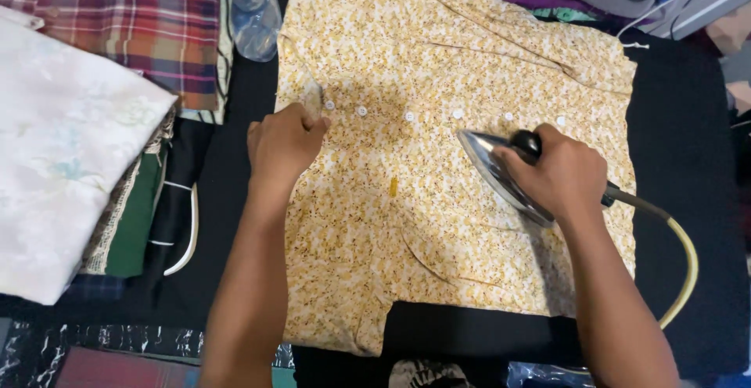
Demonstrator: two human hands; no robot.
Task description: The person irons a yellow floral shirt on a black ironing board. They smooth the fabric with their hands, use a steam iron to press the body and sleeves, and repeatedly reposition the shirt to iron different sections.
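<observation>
A yellow floral shirt (438, 59) with a row of white buttons (409, 116) lies flat on a black ironing surface (680, 145). My right hand (559, 173) grips the black handle of a metal clothes iron (489, 165) that rests on the shirt just below the buttons. My left hand (283, 144) presses the shirt's left edge near the button strip, fingers curled on the cloth. A small yellow tag (393, 187) shows on the fabric between my hands.
A yellow cord (687, 271) runs from the iron off to the right. A clear plastic bottle (254, 12) lies at the top left. Folded clothes are stacked on the left: a pale floral cloth (62, 145) and a plaid one (141, 20).
</observation>
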